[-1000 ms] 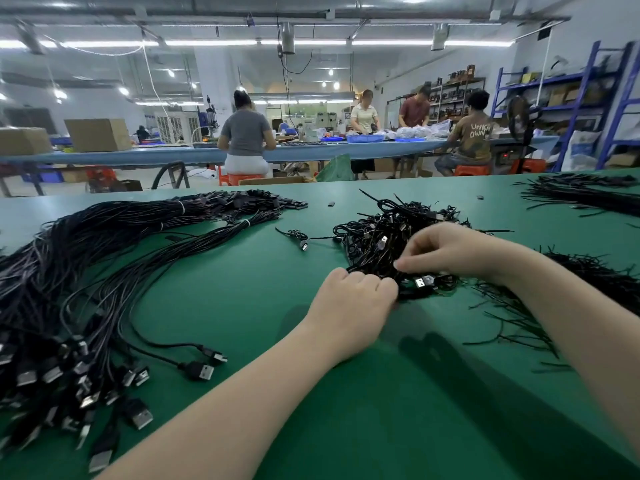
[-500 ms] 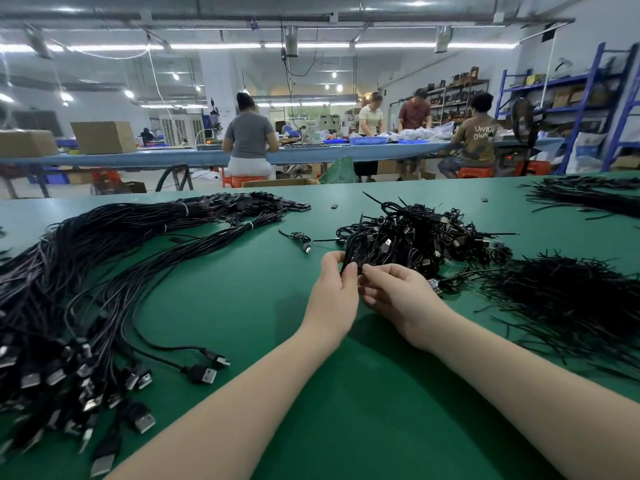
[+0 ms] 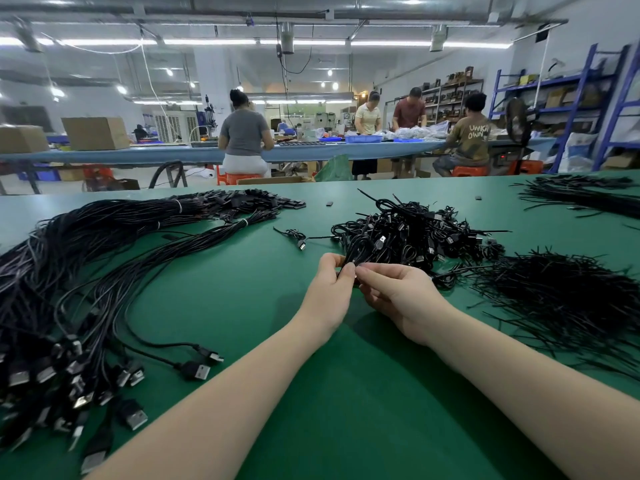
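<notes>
— What are we holding?
— A thin black cable (image 3: 357,249), wound into a small loop that stands nearly upright just above the tabletop (image 3: 346,393).
— Where do we grip it?
— We pinch its lower end between our left hand (image 3: 327,289) and right hand (image 3: 398,297), at the near edge of the pile of coiled cables (image 3: 433,233).

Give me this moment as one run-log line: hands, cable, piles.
left hand: pinches coiled cable | right hand: pinches same cable | cable: at near edge of coiled pile | tie pile: right of hands, untouched
</notes>
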Action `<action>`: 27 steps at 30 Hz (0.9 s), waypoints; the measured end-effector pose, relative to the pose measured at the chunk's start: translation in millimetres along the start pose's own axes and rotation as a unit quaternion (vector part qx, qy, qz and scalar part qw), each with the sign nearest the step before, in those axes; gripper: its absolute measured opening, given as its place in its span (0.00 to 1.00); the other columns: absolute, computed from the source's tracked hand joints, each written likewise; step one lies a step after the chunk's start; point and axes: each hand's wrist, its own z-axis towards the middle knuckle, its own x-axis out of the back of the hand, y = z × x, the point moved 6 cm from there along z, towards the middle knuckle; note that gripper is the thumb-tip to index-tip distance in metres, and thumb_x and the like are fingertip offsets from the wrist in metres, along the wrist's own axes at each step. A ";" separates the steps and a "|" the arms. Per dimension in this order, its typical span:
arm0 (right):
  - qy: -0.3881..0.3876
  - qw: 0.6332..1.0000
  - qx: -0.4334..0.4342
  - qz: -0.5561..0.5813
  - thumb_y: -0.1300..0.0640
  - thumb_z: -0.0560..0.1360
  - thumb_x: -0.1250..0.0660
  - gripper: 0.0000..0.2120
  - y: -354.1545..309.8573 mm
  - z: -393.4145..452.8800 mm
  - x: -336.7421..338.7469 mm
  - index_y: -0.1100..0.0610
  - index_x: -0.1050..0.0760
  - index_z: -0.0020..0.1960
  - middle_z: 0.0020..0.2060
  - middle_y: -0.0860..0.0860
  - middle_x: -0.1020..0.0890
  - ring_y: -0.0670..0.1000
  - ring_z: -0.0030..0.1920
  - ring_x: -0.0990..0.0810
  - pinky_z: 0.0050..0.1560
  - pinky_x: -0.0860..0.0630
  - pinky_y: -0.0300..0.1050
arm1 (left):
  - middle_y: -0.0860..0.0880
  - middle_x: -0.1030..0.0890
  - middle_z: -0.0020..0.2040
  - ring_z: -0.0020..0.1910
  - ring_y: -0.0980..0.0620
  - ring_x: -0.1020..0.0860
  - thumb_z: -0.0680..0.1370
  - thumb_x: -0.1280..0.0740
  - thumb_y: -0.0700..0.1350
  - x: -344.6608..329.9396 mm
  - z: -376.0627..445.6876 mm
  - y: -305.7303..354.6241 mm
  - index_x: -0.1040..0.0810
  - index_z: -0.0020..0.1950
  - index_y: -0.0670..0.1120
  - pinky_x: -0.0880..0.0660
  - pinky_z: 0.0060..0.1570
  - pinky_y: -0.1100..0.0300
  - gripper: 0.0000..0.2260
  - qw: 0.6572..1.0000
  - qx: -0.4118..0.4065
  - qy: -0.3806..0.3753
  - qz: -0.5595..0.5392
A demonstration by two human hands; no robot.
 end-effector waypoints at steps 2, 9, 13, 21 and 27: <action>-0.003 1.000 -0.006 -0.023 0.65 0.72 0.29 0.05 -1.6 0.7 -0.6 0.63 0.20 0.47 0.28 0.49 0.20 0.43 0.26 0.25 0.32 0.25 0.34 | 0.54 0.25 0.44 0.45 0.58 0.27 0.83 0.44 0.46 -0.1 0.0 0.4 0.34 0.53 0.50 0.33 0.43 0.70 0.01 1.000 -0.001 -0.001 0.002; -0.001 0.998 -0.057 -0.008 0.66 0.72 0.29 0.05 -2.1 3.6 5.2 0.60 0.21 0.46 0.31 0.50 0.19 0.46 0.32 0.23 0.36 0.22 0.37 | 0.55 0.27 0.41 0.40 0.61 0.29 0.83 0.45 0.46 -2.1 -0.3 -0.5 0.34 0.51 0.51 0.34 0.36 0.73 0.02 1.000 -0.005 -0.011 0.020; 0.005 0.998 -0.060 0.008 0.68 0.72 0.31 0.04 -2.0 4.9 6.8 0.60 0.21 0.45 0.30 0.51 0.18 0.46 0.31 0.20 0.35 0.21 0.36 | 0.55 0.28 0.39 0.37 0.61 0.31 0.83 0.44 0.46 -2.5 0.5 -1.2 0.34 0.47 0.53 0.35 0.35 0.70 0.06 1.000 -0.009 -0.013 0.018; 0.014 0.995 -0.095 0.035 0.66 0.75 0.34 0.04 -2.7 4.1 10.3 0.59 0.23 0.45 0.29 0.51 0.20 0.48 0.30 0.21 0.31 0.22 0.37 | 0.53 0.31 0.36 0.31 0.58 0.35 0.83 0.45 0.46 -7.0 -0.8 -0.3 0.34 0.48 0.52 0.35 0.33 0.67 0.05 0.999 -0.005 -0.050 -0.002; -0.024 0.995 -0.098 0.016 0.61 0.73 0.29 0.03 -1.9 3.4 7.1 0.60 0.22 0.46 0.31 0.52 0.19 0.47 0.30 0.20 0.33 0.22 0.38 | 0.55 0.30 0.36 0.32 0.60 0.33 0.84 0.44 0.46 -4.4 -0.9 1.8 0.33 0.51 0.50 0.35 0.35 0.65 0.03 0.999 -0.003 -0.039 -0.017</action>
